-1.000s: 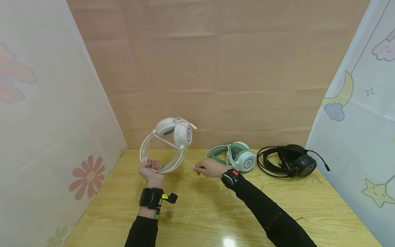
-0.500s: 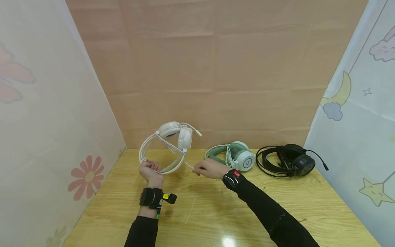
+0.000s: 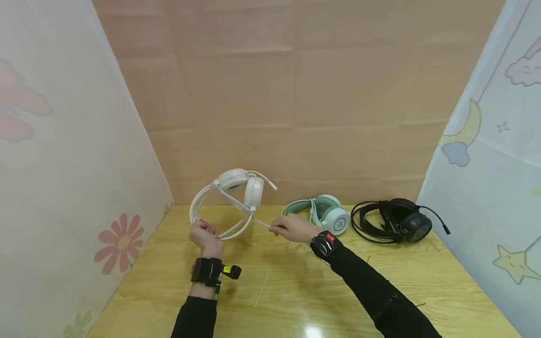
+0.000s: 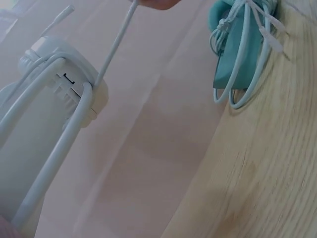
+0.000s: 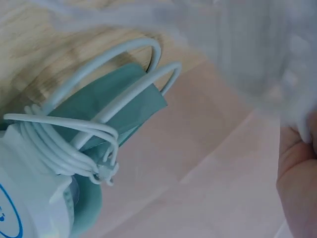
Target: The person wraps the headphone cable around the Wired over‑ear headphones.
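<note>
My left hand (image 3: 206, 237) grips the headband of a white headset (image 3: 253, 191) and holds it up over the table, ear cups away from me. The headset's boom microphone points to the right. My right hand (image 3: 296, 228) pinches a thin white cable (image 3: 261, 222), which runs taut from beside the near ear cup. In the left wrist view the cable (image 4: 118, 44) passes over the headset's ear cup joint (image 4: 74, 74). At the right edge of the right wrist view, part of my right hand (image 5: 299, 183) shows around a short bit of cable.
Behind my right hand lies a green and white headset (image 3: 336, 220) with its cable bundled. A black headset (image 3: 416, 227) with a boom microphone rests farther right. One thin pale strip (image 3: 262, 288) shows on the wooden table (image 3: 152, 291). Paper-covered walls (image 3: 291, 94) stand around it.
The white headset has dipped and turned slightly in my left hand. My right hand has shifted a little rightward and up, and the pinched cable stretches longer.
</note>
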Demonstrator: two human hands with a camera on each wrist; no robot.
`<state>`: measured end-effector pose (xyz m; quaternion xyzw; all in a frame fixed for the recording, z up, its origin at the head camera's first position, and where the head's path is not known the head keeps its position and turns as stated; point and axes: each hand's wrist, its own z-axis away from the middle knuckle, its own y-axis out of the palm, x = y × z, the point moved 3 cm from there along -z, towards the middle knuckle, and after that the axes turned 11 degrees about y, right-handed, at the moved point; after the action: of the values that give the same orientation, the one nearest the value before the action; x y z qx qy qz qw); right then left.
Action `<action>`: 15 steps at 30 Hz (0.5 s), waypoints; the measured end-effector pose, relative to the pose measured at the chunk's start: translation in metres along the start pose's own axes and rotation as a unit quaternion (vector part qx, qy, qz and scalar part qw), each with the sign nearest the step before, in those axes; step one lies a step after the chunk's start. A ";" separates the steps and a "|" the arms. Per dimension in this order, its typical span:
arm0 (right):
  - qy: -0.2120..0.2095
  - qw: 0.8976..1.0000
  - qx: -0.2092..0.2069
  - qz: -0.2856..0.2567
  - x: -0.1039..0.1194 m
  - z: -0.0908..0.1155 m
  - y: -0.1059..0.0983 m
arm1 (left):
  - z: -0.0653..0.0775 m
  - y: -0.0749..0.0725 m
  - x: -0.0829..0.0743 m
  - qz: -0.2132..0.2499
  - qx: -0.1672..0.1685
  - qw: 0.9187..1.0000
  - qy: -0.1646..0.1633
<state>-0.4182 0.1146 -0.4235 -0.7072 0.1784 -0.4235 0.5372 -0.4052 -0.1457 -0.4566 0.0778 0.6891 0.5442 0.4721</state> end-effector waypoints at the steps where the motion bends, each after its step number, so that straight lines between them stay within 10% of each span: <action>1: 0.000 1.000 -0.003 0.001 -0.001 0.001 0.000 | -0.001 -0.001 0.000 -0.004 -0.005 1.000 0.004; 8: 0.011 0.999 -0.034 0.009 -0.011 0.003 0.001 | -0.003 -0.003 -0.004 -0.040 -0.014 0.999 0.019; 15: 0.061 0.989 -0.073 -0.112 -0.019 0.007 -0.009 | -0.006 0.002 -0.017 -0.033 -0.031 0.999 0.021</action>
<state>-0.4249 0.1354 -0.4238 -0.7331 0.1609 -0.5087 0.4218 -0.4012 -0.1593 -0.4462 0.0286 0.6837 0.5510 0.4777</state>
